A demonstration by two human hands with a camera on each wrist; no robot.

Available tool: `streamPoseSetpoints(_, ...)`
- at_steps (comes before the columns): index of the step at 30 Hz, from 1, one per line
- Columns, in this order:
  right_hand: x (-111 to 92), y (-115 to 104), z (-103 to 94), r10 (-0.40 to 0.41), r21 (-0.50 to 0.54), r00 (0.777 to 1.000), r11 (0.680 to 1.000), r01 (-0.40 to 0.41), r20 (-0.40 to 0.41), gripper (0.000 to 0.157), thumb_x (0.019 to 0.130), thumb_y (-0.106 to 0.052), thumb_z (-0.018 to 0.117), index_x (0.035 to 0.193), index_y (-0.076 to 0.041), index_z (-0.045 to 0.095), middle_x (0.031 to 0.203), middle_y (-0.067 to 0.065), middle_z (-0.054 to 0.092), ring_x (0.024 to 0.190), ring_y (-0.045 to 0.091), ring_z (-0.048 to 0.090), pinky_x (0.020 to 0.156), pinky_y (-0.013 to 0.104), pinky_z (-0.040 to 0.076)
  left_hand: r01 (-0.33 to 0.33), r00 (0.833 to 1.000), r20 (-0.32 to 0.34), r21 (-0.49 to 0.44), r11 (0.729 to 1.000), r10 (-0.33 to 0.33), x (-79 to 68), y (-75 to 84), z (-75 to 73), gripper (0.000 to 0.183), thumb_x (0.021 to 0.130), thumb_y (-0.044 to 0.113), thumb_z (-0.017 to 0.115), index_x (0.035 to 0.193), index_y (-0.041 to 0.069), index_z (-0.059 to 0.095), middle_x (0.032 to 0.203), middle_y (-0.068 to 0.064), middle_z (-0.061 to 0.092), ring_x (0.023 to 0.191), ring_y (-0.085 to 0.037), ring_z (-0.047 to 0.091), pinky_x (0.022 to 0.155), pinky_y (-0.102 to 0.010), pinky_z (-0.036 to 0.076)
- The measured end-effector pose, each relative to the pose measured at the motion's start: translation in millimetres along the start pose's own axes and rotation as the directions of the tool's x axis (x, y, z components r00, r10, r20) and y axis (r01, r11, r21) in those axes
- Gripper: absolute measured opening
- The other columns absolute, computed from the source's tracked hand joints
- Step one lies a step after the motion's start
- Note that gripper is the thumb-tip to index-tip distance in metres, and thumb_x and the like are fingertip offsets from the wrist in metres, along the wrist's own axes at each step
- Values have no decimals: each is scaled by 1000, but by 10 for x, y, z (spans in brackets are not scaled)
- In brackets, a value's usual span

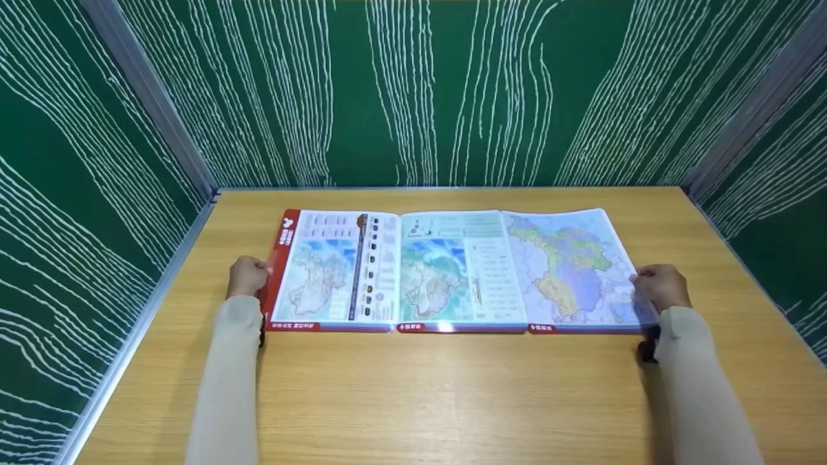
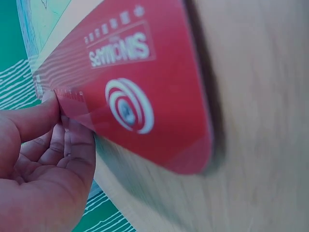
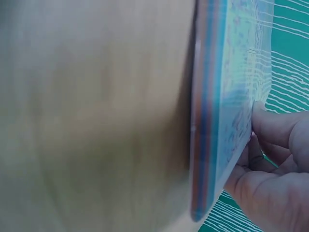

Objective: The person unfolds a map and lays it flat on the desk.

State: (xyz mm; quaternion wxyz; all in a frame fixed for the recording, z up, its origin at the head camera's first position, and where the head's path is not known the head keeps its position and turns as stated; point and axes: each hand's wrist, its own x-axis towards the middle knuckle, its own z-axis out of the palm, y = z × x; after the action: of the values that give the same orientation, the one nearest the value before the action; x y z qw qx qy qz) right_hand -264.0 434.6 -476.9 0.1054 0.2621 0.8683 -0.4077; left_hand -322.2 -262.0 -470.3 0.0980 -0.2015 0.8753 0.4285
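A folding map (image 1: 433, 271) lies spread in three panels across the wooden table, its text upside down in the head view. At its left end, my left hand (image 1: 247, 278) pinches the red border strip between thumb and fingers. The left wrist view shows that red strip (image 2: 169, 96) close up, with a round white logo and the letters SINOMAPS, slightly raised off the table. On the opposite end my right hand (image 1: 664, 286) pinches the edge of the panel with the coloured map. In the right wrist view the right thumb presses on the sheet (image 3: 236, 72), with fingers curled beneath.
The wooden table (image 1: 413, 394) extends in front of and beyond the map. Green panels with white wavy lines (image 1: 349, 97) stand behind it and at both sides, joined by grey corner posts (image 1: 152, 97). A dark object (image 1: 648, 351) sits by the right wrist.
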Motion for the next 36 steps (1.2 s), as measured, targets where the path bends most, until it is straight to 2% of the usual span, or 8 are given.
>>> streamPoseSetpoints(7,20,-21,-18,48,27,999,998,-49,23,48,100,-16,45,141,8,37,133,24,42,113,32,41,92,41,40,41,999,9,-37,998,-40,-10,13,-10,37,100,13,47,132,-5,50,128,-26,56,112,-37,59,94,-51,50)
streamPoseSetpoints(11,43,-42,-19,65,32,998,997,-66,19,47,100,-17,46,139,8,39,128,23,44,109,31,42,85,37,41,62,998,-3,-54,997,-62,7,10,-7,37,99,12,47,133,-4,49,130,-25,55,114,-37,58,96,-53,49)
streamPoseSetpoints(14,45,-41,-19,22,6,1000,1000,-22,6,44,100,-17,45,133,11,43,122,23,46,105,30,44,79,33,42,6,999,-52,3,1000,-6,0,1,1,37,98,11,48,131,-6,52,129,-27,56,113,-38,57,97,-52,48)
streamPoseSetpoints(18,35,-1,-43,39,6,999,999,-39,4,44,100,-18,42,134,10,42,122,23,45,106,30,44,81,34,43,-24,997,-72,30,999,26,0,9,45,37,98,10,49,130,-8,53,129,-27,56,113,-37,57,99,-52,47)
streamPoseSetpoints(21,42,32,-61,101,37,995,994,-102,20,48,102,-19,40,141,8,35,130,23,41,112,32,40,91,41,42,16,999,-39,-19,1000,-17,9,14,72,39,99,12,48,134,-5,50,131,-25,55,113,-37,56,99,-53,47)
streamPoseSetpoints(24,57,67,-72,130,59,991,989,-132,31,50,102,-19,39,145,7,31,134,24,39,115,33,40,97,45,40,39,999,-23,-44,998,-40,9,21,88,40,99,14,49,136,-1,49,132,-22,55,113,-37,58,98,-53,48)
streamPoseSetpoints(31,93,117,-86,141,84,990,986,-143,30,51,102,-19,40,146,6,30,133,23,39,114,32,40,95,44,41,30,999,-9,-65,997,-31,-4,43,100,39,100,15,48,136,0,49,131,-22,56,112,-37,58,97,-53,49)
streamPoseSetpoints(36,70,108,-72,118,86,992,989,-122,44,53,102,-20,40,146,6,29,134,22,40,114,32,41,93,40,42,37,999,11,-92,995,-36,-3,33,74,39,100,15,48,135,-1,49,131,-23,56,112,-36,59,95,-52,50)
